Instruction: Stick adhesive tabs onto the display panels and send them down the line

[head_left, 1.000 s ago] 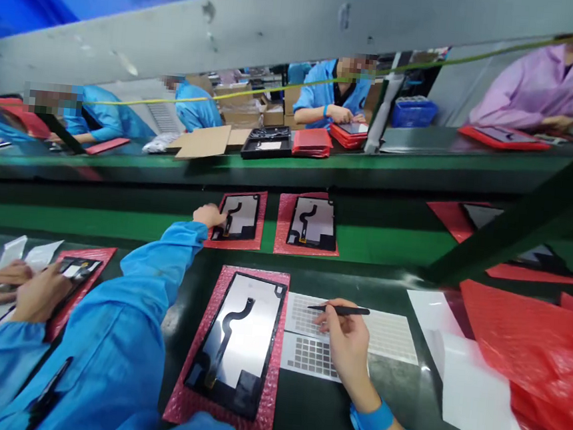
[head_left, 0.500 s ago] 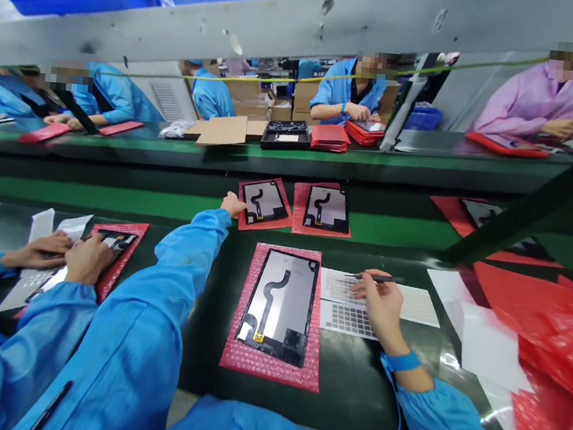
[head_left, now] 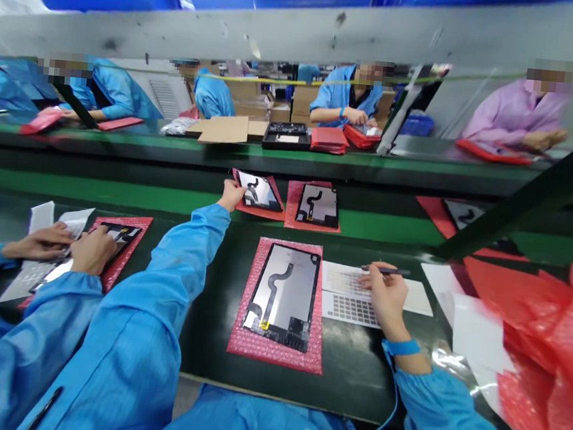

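Observation:
My left hand (head_left: 231,195) reaches over to the green belt and pinches the left edge of a pink bubble-wrap bag (head_left: 277,209). On that bag lies a tablet screen panel (head_left: 263,193), tilted with its left side raised. In my right hand (head_left: 388,299) is a slim black tool that looks like tweezers (head_left: 396,271), held above white sheets of small stickers (head_left: 331,306). Directly before me another screen panel (head_left: 289,295) with a dark curved flex cable (head_left: 273,287) and a yellow patch lies on its own pink bubble-wrap bag (head_left: 240,338).
On the belt (head_left: 168,194) sits another panel on a pink bag (head_left: 311,225). Red bubble-wrap bags (head_left: 548,318) and white sheets (head_left: 481,339) pile up at right. A co-worker's hands (head_left: 90,248) work at left. A green post (head_left: 523,195) slants across the right side.
The pinched bag and its panel have tipped up on the left and moved slightly away. My right hand stays over the sticker sheets with the tool. The view has shifted a little.

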Available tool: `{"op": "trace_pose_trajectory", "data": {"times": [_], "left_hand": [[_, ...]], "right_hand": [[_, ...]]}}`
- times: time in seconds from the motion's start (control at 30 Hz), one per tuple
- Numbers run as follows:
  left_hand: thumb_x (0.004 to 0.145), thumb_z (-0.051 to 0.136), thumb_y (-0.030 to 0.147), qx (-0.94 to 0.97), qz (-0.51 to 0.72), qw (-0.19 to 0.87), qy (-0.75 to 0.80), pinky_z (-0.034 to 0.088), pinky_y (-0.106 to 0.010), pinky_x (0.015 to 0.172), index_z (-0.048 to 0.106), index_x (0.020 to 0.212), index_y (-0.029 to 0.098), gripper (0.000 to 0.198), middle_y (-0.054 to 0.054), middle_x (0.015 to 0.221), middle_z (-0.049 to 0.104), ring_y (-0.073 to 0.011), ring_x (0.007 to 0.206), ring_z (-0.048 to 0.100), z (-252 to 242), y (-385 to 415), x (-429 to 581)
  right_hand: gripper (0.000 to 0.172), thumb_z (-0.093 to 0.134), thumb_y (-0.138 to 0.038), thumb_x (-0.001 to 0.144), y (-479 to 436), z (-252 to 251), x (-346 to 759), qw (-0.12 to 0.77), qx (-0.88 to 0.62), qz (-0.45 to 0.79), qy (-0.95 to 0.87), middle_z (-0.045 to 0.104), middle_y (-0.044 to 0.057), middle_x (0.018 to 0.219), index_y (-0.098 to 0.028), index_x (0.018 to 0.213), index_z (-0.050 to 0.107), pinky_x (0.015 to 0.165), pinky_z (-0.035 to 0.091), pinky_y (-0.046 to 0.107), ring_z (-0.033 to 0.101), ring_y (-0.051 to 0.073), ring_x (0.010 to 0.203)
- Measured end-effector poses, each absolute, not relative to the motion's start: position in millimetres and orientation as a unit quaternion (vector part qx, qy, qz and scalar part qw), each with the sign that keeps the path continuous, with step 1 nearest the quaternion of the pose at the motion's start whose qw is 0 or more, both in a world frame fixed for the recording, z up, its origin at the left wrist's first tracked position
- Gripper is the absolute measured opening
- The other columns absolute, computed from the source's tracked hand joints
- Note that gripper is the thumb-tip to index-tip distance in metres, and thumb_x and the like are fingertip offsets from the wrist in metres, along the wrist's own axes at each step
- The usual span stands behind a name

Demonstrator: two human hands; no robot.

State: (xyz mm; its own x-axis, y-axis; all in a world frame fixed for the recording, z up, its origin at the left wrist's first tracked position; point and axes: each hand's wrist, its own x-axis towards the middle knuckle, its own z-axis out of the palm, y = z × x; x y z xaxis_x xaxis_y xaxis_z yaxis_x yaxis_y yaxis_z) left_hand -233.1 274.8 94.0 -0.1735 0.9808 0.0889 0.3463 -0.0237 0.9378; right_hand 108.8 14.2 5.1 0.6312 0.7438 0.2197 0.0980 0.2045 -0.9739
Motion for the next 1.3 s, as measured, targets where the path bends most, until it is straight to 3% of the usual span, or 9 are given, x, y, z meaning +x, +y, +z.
{"op": "trace_pose_trajectory", "data": {"times": [0.17, 0.3, 0.4, 0.57, 0.73, 0.83, 1.03, 1.13, 1.3], "left_hand": [[0.104, 0.064, 0.042, 0.567, 0.531, 0.349, 0.524, 0.059, -0.034, 0.083, 0.063, 0.121, 0.011, 0.036, -0.007, 0.108, 0.071, -0.0147, 0.091, 0.069, 122.3, 237.3, -243.9], [0.086, 0.077, 0.024, 0.564, 0.528, 0.405, 0.488, 0.063, -0.033, 0.08, 0.066, 0.122, 0.025, 0.038, -0.002, 0.111, 0.074, -0.0187, 0.096, 0.071, 135.0, 168.3, -253.6], [0.076, 0.075, 0.022, 0.562, 0.484, 0.461, 0.487, 0.06, -0.023, 0.065, 0.068, 0.118, 0.026, 0.043, 0.003, 0.091, 0.073, -0.0134, 0.075, 0.069, 127.1, 101.6, -258.9], [0.088, 0.074, 0.03, 0.576, 0.386, 0.527, 0.492, 0.05, -0.018, 0.049, 0.057, 0.124, 0.029, 0.04, 0.006, 0.072, 0.065, -0.0099, 0.053, 0.059, 71.9, 21.5, -261.2], [0.092, 0.072, 0.033, 0.597, 0.337, 0.525, 0.504, 0.057, -0.025, 0.06, 0.058, 0.121, 0.027, 0.033, -0.002, 0.093, 0.069, -0.0135, 0.068, 0.065, 25.5, -2.6, -266.0], [0.091, 0.073, 0.03, 0.627, 0.297, 0.5, 0.519, 0.057, -0.027, 0.063, 0.057, 0.133, 0.028, 0.045, -0.002, 0.094, 0.068, -0.016, 0.071, 0.065, 28.6, -3.1, -275.9], [0.086, 0.079, 0.027, 0.856, 0.238, 0.112, 0.444, 0.055, -0.051, 0.102, 0.062, 0.139, 0.025, 0.055, -0.016, 0.138, 0.057, -0.0363, 0.126, 0.059, 62.0, 12.7, -270.6], [0.092, 0.073, 0.027, 0.926, 0.195, 0.156, 0.282, 0.05, -0.053, 0.112, 0.054, 0.146, 0.021, 0.058, -0.019, 0.15, 0.053, -0.0374, 0.141, 0.052, 63.2, 13.0, -237.2], [0.098, 0.063, 0.057, 0.978, 0.052, 0.152, 0.134, 0.034, -0.061, 0.122, 0.048, 0.153, 0.011, 0.073, -0.027, 0.167, 0.033, -0.0457, 0.156, 0.031, 42.6, 6.4, -175.3]], "right_hand": [[0.042, 0.085, -0.05, 0.075, 16.3, -0.7, 106.5, 0.689, -0.583, 0.253, -0.349, 0.074, 0.003, 0.077, -0.017, 0.095, 0.066, 0.043, 0.053, 0.022, 0.07, 0.015, 0.053], [0.04, 0.088, -0.046, 0.074, 17.3, -4.2, 106.8, 0.687, -0.579, 0.279, -0.338, 0.076, 0.003, 0.081, -0.02, 0.096, 0.067, 0.047, 0.059, 0.024, 0.075, 0.018, 0.06], [0.04, 0.091, -0.044, 0.07, 14.4, -2.7, 106.3, 0.678, -0.579, 0.308, -0.334, 0.077, 0.003, 0.081, -0.021, 0.095, 0.069, 0.053, 0.064, 0.028, 0.078, 0.021, 0.065], [0.033, 0.092, -0.038, 0.074, -10.0, 7.3, 101.5, 0.623, -0.583, 0.371, -0.367, 0.077, 0.004, 0.077, -0.019, 0.093, 0.073, 0.059, 0.068, 0.03, 0.079, 0.022, 0.067], [0.027, 0.088, -0.039, 0.081, -46.3, 10.6, 89.9, 0.555, -0.586, 0.431, -0.404, 0.078, 0.004, 0.077, -0.02, 0.093, 0.073, 0.063, 0.069, 0.031, 0.079, 0.022, 0.067], [0.025, 0.087, -0.038, 0.081, -56.7, 5.9, 85.2, 0.52, -0.6, 0.437, -0.422, 0.078, 0.004, 0.079, -0.02, 0.092, 0.073, 0.066, 0.07, 0.031, 0.079, 0.021, 0.067], [0.023, 0.085, -0.037, 0.084, -58.5, 1.0, 84.3, 0.487, -0.618, 0.431, -0.441, 0.079, 0.003, 0.084, -0.021, 0.094, 0.073, 0.066, 0.07, 0.029, 0.081, 0.021, 0.072], [0.022, 0.083, -0.039, 0.088, -58.9, 4.2, 84.3, 0.482, -0.621, 0.428, -0.447, 0.079, 0.004, 0.088, -0.021, 0.096, 0.073, 0.067, 0.07, 0.028, 0.081, 0.021, 0.075], [0.02, 0.081, -0.039, 0.09, -58.9, 11.6, 83.6, 0.46, -0.634, 0.398, -0.477, 0.078, 0.003, 0.085, -0.021, 0.095, 0.074, 0.062, 0.069, 0.026, 0.08, 0.019, 0.071]]}}
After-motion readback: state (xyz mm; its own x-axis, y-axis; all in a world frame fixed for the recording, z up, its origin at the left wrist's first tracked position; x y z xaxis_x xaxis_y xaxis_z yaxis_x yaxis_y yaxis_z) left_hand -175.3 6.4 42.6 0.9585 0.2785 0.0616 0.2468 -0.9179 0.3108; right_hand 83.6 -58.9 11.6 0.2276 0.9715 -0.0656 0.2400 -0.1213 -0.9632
